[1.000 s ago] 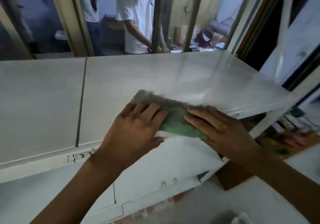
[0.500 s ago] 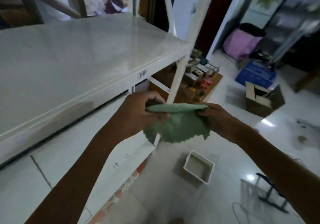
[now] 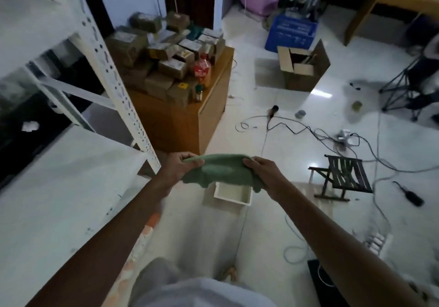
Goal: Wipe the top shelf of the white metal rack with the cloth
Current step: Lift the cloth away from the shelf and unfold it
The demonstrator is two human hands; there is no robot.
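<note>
A green cloth (image 3: pixel 221 171) hangs stretched between my two hands, out in the air to the right of the white metal rack (image 3: pixel 114 74). My left hand (image 3: pixel 180 166) pinches its left end and my right hand (image 3: pixel 263 171) pinches its right end. The rack's perforated upright runs diagonally at the left. A lower white shelf (image 3: pixel 59 188) lies under my left forearm. A higher shelf's edge shows at the top left, partly cut off by the frame.
A small white box (image 3: pixel 234 196) stands on the floor below the cloth. A wooden cabinet (image 3: pixel 185 116) piled with cartons stands behind the rack. A folding stool (image 3: pixel 342 178), an open carton (image 3: pixel 301 69), cables and a tripod lie on the tiled floor at right.
Both hands lifted the cloth off the top shelf and carried it away to the right. My view swung right and down toward the floor, and the cloth now hangs in the air.
</note>
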